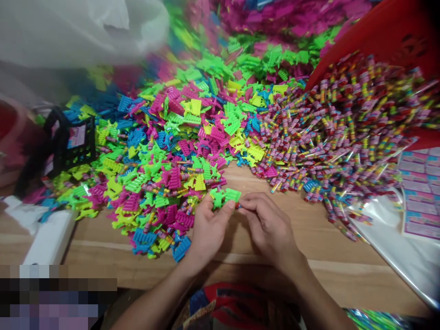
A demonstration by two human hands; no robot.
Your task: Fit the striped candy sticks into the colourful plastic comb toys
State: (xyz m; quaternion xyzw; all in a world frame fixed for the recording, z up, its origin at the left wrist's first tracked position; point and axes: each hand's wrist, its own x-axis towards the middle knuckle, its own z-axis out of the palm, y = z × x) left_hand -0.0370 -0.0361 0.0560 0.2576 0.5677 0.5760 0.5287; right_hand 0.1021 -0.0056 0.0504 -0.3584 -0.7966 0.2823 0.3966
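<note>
My left hand (210, 224) is closed on a bright green plastic toy (225, 197), its thumb lying along the lower edge. The toy has a figure-like left end and a ribbed right end. At that ribbed end, the fingers of my right hand (270, 224) are pinched together. A small red bit shows between the two hands, but what the right fingers grip is mostly hidden. Just beyond my left hand spreads a heap of similar plastic toys (168, 176) in pink, green, yellow and blue, with wrapped candy rolls lying among them.
A large pile of wrapped candy rolls (319, 133) spills from a red container (374, 32) at right. Printed label sheets (421, 192) and clear plastic (388, 229) lie nearby. A black basket (80, 142) and a white box (51, 238) stand left on the wooden table (323, 247).
</note>
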